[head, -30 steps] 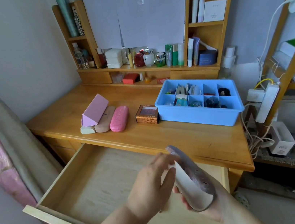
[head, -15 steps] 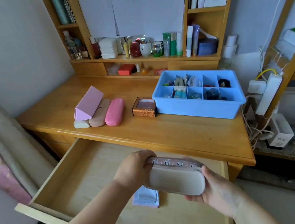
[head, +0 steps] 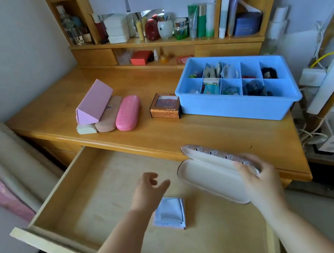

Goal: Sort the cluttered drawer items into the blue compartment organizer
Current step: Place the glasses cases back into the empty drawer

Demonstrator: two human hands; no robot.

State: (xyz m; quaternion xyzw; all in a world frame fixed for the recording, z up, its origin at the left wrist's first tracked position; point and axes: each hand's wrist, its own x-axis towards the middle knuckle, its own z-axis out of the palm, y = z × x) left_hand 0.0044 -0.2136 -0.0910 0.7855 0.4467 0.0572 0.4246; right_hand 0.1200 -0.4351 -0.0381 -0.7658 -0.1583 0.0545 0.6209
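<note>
Left hand (head: 147,193) hovering, fingers loosely spread, right hand (head: 259,177) gripping, both forearms extended

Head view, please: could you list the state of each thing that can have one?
Drawer: pulled open.
Glasses case: lid open, nothing visible inside, gripped by right hand.
Left hand: open, holding nothing.
Blue cloth: folded, lying in drawer.
Blue organizer: on desk, most compartments filled.
Pink case: closed.

Five glasses cases (head: 127,113), one blue organizer (head: 238,106), one folded cloth (head: 169,214), one small box (head: 165,106).
</note>
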